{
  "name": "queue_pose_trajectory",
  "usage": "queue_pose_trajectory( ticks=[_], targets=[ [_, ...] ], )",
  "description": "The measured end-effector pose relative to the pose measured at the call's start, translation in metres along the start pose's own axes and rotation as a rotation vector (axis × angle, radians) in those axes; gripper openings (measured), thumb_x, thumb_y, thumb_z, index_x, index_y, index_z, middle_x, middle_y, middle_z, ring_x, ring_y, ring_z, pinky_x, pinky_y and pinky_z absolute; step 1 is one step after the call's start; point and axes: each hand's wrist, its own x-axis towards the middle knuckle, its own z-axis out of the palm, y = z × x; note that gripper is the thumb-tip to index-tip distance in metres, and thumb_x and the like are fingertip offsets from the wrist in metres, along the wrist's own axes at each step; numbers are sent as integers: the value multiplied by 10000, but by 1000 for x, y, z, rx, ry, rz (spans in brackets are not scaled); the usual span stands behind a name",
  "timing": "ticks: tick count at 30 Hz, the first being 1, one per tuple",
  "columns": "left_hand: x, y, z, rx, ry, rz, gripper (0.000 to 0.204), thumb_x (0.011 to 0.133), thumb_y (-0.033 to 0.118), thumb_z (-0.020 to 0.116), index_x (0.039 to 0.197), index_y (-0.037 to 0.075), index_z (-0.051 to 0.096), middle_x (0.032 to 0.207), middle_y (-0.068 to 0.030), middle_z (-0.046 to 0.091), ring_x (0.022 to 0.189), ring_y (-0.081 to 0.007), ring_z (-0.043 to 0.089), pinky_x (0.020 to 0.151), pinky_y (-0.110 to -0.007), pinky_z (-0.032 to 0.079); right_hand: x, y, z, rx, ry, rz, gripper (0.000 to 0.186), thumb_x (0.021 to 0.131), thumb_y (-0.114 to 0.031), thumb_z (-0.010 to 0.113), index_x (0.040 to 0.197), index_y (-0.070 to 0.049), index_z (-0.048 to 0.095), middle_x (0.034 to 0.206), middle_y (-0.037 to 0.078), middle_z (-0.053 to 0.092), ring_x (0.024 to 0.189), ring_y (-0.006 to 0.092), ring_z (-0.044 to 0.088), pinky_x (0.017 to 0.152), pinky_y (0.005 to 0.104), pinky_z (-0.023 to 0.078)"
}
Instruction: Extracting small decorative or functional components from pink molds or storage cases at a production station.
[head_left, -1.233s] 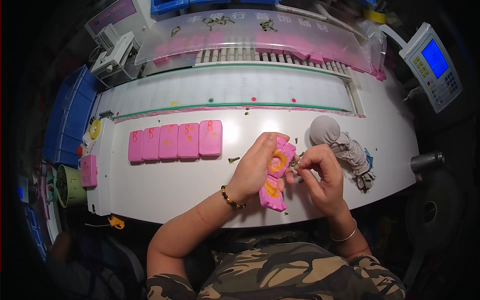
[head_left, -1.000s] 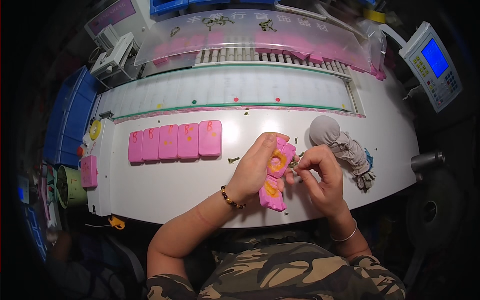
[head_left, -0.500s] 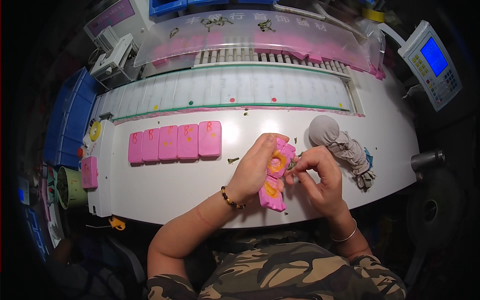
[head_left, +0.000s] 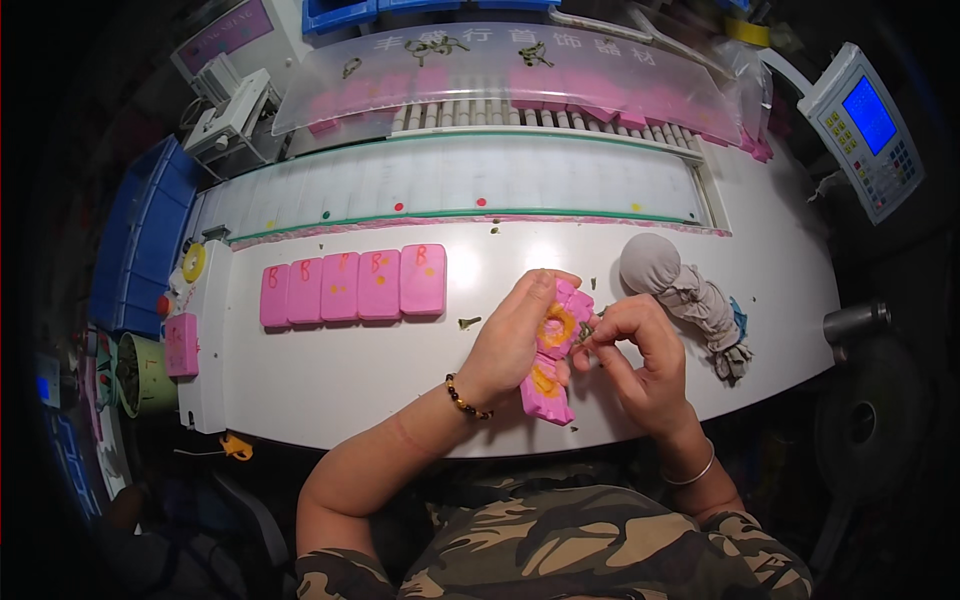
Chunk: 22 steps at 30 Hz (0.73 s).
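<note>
My left hand (head_left: 508, 335) grips an opened pink rubber mould (head_left: 563, 301), its two parts folded apart. Round orange-yellow hollows show on their inner faces. Close beside the mould, the fingers of my right hand (head_left: 640, 350) pinch a small dark green piece (head_left: 587, 330), probably wax. Fingers hide part of this piece, and its full shape cannot be made out. Left of my hands, a row of several closed pink moulds (head_left: 340, 285) stands on the white table, each with red marking.
Behind the row runs a conveyor (head_left: 440, 185) of pale plates with coloured dots. A clear plastic sheet (head_left: 400, 60) above it carries green pieces. A cloth-wrapped bundle (head_left: 650, 262) lies at right, below a control panel (head_left: 866, 130). Blue bin (head_left: 125, 240) and green bucket (head_left: 150, 375) stand left.
The dotted plates on the conveyor have slid to the left. Between my right fingers, more of the green piece now shows. Both hands stay almost in place.
</note>
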Motion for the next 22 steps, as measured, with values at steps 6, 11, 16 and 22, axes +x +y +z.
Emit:
queue_pose_trajectory(
  ticks=[6, 11, 16, 22],
  targets=[
    [1, -2, -4, 23, 42, 23, 381, 1057, 358, 274, 1243, 67, 437, 944, -120, 616, 645, -184, 642, 505, -271, 539, 3, 2, -2, -25, -1, 4, 197, 723, 115, 628, 875, 0, 577, 848, 113, 573, 770, 244, 575, 683, 317, 478],
    [0, -10, -11, 84, 5, 140, 370, 1055, 356, 285, 1251, 69, 412, 961, -142, 623, 602, -196, 644, 452, -271, 509, -1, 5, -6, -61, 54, 42, 177, 727, 133, 581, 845, 4, 556, 845, 111, 539, 775, 218, 548, 697, 292, 467],
    [2, 8, -14, 69, 75, 205, 375, 1055, 365, 277, 1228, 61, 415, 961, -152, 629, 600, -197, 642, 446, -268, 495, 3, 11, -25, -131, -76, -1, 178, 734, 142, 577, 844, 10, 530, 812, 125, 524, 737, 251, 536, 689, 325, 452],
    [-21, 22, -15, 0, 147, 298, 400, 1041, 408, 319, 1239, 73, 413, 962, -164, 628, 617, -229, 649, 529, -300, 533, 40, 19, -49, -254, -531, -197, 184, 750, 106, 614, 855, -31, 550, 872, 149, 565, 764, 288, 583, 680, 368, 466]
  ],
)
